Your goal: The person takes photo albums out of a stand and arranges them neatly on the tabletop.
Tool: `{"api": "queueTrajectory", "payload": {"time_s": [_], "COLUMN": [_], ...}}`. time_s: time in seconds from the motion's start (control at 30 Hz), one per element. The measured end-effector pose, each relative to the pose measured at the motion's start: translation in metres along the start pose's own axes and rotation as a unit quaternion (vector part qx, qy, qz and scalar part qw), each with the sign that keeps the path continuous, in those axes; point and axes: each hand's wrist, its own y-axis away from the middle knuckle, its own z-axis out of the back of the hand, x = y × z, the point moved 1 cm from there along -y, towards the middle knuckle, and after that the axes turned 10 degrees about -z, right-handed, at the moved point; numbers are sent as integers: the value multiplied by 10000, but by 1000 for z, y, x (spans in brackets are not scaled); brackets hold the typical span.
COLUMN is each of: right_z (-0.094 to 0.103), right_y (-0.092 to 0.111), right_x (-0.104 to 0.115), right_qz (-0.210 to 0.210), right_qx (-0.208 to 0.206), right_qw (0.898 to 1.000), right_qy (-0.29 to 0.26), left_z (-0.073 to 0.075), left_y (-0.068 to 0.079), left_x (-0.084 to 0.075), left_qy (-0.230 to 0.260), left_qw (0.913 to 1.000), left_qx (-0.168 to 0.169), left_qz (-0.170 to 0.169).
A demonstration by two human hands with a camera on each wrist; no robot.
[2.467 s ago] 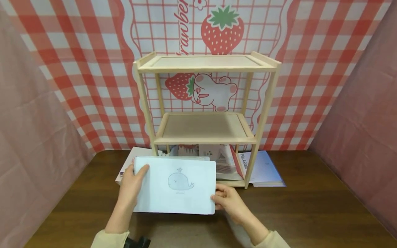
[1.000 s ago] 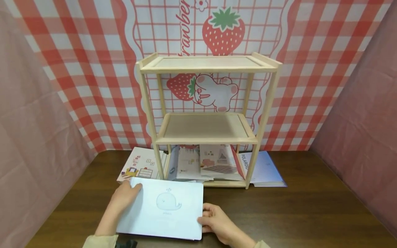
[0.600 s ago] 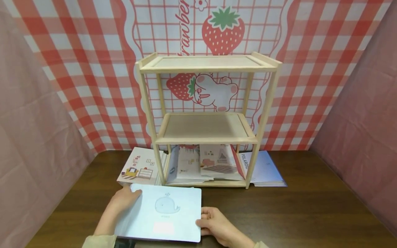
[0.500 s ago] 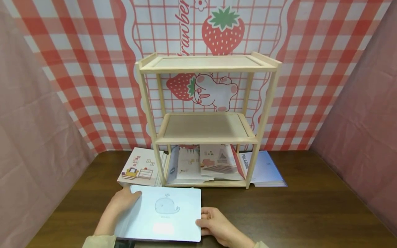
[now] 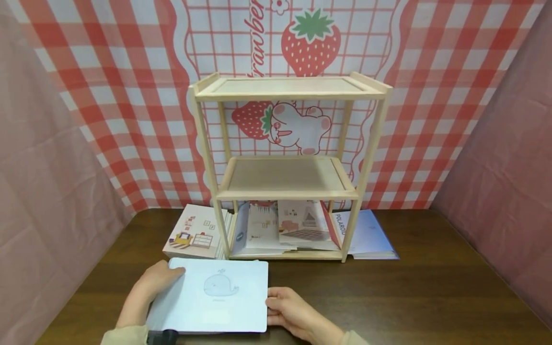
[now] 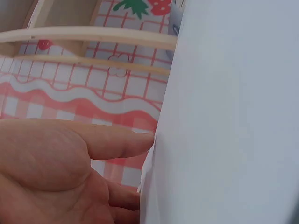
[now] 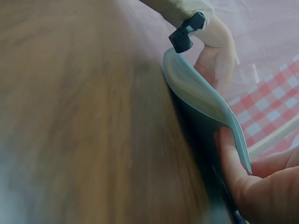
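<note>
A white booklet (image 5: 233,304) with a pale blue whale drawn on its cover lies low over the front of the table, left of centre. My left hand (image 5: 153,282) grips its upper left corner, thumb on the cover. At the opposite edge, my right hand (image 5: 291,309) pinches the booklet between thumb and fingers. The right wrist view shows the pages (image 7: 198,88) bowed apart, with fingers underneath. In the left wrist view, the thumb of my left hand (image 6: 51,163) meets the edge of the white sheet, and its other fingertips are hidden behind.
A wooden shelf (image 5: 286,195) stands behind the booklet, with several books and cards (image 5: 304,227) on its bottom level. Left of it lies a stack of illustrated books (image 5: 194,230); on the right is a blue Polaroid book (image 5: 371,237). A checked cloth (image 5: 431,96) hangs behind.
Both hands have brought the booklet down from in front of the shelf toward the near edge of the table and to the left. In the last half second it shifts slightly further left.
</note>
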Motion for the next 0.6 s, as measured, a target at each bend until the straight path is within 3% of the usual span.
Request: {"api": "queueTrajectory", "payload": {"time_s": [0.23, 0.6], "right_z": [-14, -27], "right_y": [-13, -27], "right_x": [-1, -3], "right_qz": [24, -60], "right_qx": [36, -176], "right_qw": [10000, 9998], "right_qy": [-86, -102], "left_z": [6, 14], "left_y": [0, -3], "left_x": [12, 23], "left_qy": [-227, -180], "left_qw": [9997, 9998], "left_qx": [-8, -16], "left_qz": [20, 110]}}
